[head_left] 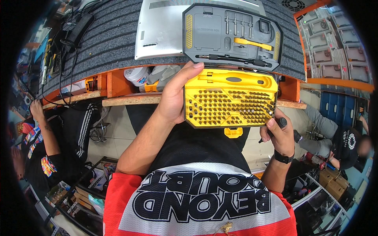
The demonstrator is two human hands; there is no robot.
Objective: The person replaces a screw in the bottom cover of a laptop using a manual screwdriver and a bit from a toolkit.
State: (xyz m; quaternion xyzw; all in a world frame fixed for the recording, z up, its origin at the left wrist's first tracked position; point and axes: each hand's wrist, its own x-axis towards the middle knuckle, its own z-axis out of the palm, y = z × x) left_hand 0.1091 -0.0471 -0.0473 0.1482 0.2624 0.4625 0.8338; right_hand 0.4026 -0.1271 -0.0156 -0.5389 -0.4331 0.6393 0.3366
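Toolbox [224,86] could spill bits [252,105] if it tipped: the left hand [176,89] gripped its left edge, the right hand [282,135] a black tool [282,122].

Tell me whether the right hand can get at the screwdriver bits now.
Likely yes: the open lid leaves the screwdriver bits uncovered, and the right hand is close beside them, though it holds a black screwdriver.

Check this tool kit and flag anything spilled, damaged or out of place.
Nothing stands out as spilled or damaged: the bits stand in rows in the yellow tray, held by the left hand. The black-handled screwdriver is out of the tray, but held in the right hand, so hardly odd.
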